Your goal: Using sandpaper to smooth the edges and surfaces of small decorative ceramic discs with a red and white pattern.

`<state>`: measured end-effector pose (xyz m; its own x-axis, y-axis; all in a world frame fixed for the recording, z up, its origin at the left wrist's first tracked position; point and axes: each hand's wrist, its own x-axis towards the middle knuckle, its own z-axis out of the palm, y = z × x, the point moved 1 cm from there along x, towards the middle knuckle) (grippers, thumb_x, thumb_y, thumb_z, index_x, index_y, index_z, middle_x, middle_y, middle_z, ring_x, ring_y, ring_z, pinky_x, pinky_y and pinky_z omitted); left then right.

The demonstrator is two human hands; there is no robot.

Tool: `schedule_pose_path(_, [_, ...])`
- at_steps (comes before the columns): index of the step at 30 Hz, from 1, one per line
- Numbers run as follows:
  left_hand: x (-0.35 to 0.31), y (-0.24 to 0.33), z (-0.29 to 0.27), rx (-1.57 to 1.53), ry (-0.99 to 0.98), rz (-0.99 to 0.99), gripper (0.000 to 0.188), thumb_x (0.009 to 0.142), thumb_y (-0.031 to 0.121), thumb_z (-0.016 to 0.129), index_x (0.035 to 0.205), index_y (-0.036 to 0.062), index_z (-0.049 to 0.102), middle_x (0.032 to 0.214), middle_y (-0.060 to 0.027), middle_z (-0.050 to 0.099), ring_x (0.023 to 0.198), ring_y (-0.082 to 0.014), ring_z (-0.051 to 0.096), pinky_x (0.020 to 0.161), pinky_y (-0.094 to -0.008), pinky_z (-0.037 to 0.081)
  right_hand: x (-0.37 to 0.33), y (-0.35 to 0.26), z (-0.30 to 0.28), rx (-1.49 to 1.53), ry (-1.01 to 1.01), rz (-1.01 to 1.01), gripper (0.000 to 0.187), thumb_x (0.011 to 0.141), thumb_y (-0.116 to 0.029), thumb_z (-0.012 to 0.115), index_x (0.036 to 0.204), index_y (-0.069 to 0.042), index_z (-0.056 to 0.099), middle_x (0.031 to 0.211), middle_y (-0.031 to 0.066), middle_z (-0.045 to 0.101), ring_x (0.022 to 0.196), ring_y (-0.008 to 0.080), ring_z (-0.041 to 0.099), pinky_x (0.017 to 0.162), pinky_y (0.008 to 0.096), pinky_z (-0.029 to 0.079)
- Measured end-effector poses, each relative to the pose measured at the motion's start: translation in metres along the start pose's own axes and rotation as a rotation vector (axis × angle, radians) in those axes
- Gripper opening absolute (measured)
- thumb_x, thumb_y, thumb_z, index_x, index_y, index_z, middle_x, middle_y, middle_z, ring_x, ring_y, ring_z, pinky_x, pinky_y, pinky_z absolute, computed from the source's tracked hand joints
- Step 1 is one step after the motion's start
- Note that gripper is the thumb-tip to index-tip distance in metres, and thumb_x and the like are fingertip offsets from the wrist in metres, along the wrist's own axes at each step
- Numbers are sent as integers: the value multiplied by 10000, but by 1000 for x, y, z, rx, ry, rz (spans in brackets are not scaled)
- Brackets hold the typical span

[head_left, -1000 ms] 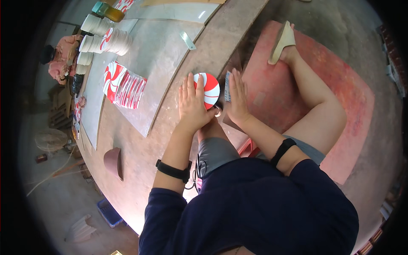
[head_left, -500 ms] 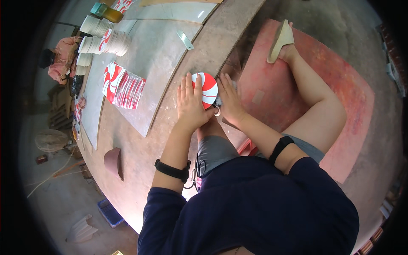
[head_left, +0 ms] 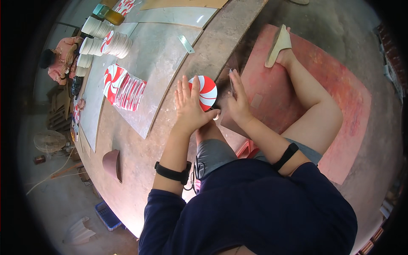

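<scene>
A round disc point(head_left: 208, 91) with a red and white swirl lies at the edge of the worktable, near my knee. My left hand point(head_left: 188, 109) rests on its left side with fingers spread, the thumb stretched along the near edge. Just right of the disc, and apart from it, is my right hand point(head_left: 240, 101), its fingers drawn together around something slim and dark that I cannot make out. A row of similar swirl discs point(head_left: 114, 83) leans over on a grey board to the left.
Stacks of pale discs point(head_left: 97, 27) and a bottle of amber liquid point(head_left: 111, 16) stand at the far left. A small metal plate point(head_left: 185, 44) lies on the grey board point(head_left: 163, 63). A curved brown piece point(head_left: 111, 165) sits nearer. Another person point(head_left: 63, 59) sits beyond the table.
My right hand has moved off the disc's right edge, rightward, and its fingers have closed from lying stretched out. My left hand stays on the disc, its thumb spread a little wider.
</scene>
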<state>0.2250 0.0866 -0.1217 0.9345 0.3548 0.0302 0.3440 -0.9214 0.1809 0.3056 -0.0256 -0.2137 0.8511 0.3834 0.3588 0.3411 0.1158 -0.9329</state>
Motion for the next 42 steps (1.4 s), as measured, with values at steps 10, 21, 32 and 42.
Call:
schedule_pose_path(10, [-18, 31, -34, -471, 317, 155, 703, 672, 267, 732, 1246, 9, 420, 1279, -237, 386, 1195, -381, 368, 970, -434, 323, 31, -74, -42, 923, -79, 766, 623, 618, 30, 444, 1229, -71, 378, 1062, 127, 492, 981, 212, 502, 834, 334, 439])
schedule_pose_path(21, [-17, 57, -36, -1005, 174, 247, 333, 686, 118, 740, 950, 8, 569, 1050, -129, 566, 1008, -246, 535, 865, -324, 423, 24, -141, -100, 862, -671, 927, 578, 626, -15, 486, 1199, 22, 419, 994, 112, 555, 913, 193, 556, 813, 306, 455])
schedule_pose_path(32, [-29, 68, -38, -1450, -150, 71, 244, 768, 41, 670, 951, 59, 509, 921, -45, 593, 782, -96, 580, 661, -212, 487, 9, -131, -114, 978, -621, 971, 445, 755, -79, 532, 1166, 65, 444, 1035, 144, 569, 941, 198, 579, 798, 299, 473])
schedule_pose_path(42, [-28, 74, -25, -1875, -245, -234, 209, 785, -1, 634, 943, 36, 501, 871, -62, 624, 776, -105, 594, 687, -228, 482, -3, -148, -115, 389, -864, 467, 557, 756, -183, 641, 1213, 4, 384, 1126, 95, 493, 1044, 196, 492, 849, 343, 426])
